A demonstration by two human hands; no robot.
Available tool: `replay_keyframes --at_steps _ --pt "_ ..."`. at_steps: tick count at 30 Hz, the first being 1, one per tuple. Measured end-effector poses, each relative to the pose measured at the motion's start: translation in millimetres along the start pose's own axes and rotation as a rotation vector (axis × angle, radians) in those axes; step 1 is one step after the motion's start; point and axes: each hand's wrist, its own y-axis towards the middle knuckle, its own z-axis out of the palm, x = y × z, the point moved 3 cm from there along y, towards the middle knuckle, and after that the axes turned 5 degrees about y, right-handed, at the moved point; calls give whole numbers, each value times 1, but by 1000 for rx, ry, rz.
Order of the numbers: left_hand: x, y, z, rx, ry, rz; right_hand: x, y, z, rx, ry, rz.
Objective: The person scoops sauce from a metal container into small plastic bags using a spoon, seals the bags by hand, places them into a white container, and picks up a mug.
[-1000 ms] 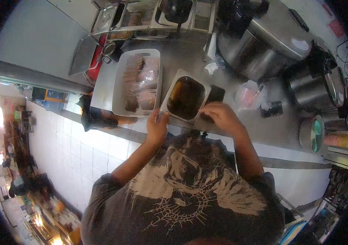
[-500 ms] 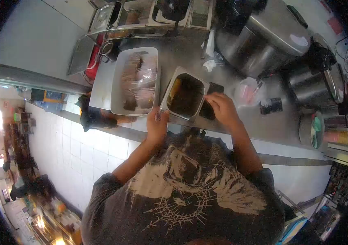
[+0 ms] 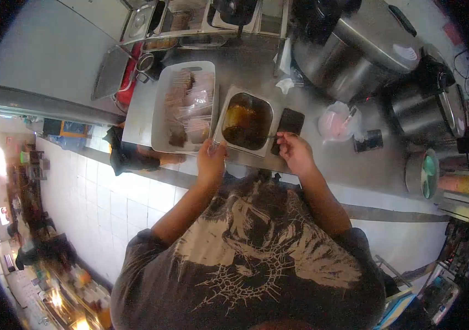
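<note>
A square steel pan (image 3: 226, 107) with dark amber-brown liquid (image 3: 247, 124) in it is on the counter in front of me. My left hand (image 3: 211, 163) is closed at the pan's near left corner, thumb and fingers at the rim, with a shiny bit showing between them. By the right rim, my right hand (image 3: 296, 154) is pinched, and a thin dark line runs from its fingertips toward the pan. What it pinches is too small to make out. A flat black slab (image 3: 290, 122) lies just beyond that hand. Left of the pan is a white tub (image 3: 158, 110) holding rows of skewered pieces (image 3: 181, 93).
Two large steel cookers (image 3: 350, 60) stand at the back right. A plastic bag with pink contents (image 3: 333, 124) and a small dark packet (image 3: 368, 141) lie right of the pan. A strainer (image 3: 145, 63) is at the back left. Another person's hand (image 3: 171, 158) shows below the tub.
The pan has shifted slightly and the amber liquid in it has spread differently. My right hand has drawn down and left, its fingers more curled. My left hand stays at the corner.
</note>
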Motion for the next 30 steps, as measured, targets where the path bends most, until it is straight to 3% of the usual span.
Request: replay_keyframes --at_steps 6,10,15,18,21,27,30 --pt "7 -8 6 -27 -197 79 2 -4 12 16 268 42" --pt "9 -15 -2 -79 187 220 13 -4 12 31 308 38" --pt "25 -29 -13 -126 325 267 30 -16 25 25 297 -7" --pt "-2 -46 -18 -68 277 420 38 -21 29 9 296 -11" --pt "-30 -47 -18 71 13 432 44 -25 34 33 297 -25" --pt "-43 -25 -26 214 78 284 56 -27 42 82 314 -62" --pt "-52 -11 -24 222 158 521 65 -34 48 102 305 -95"
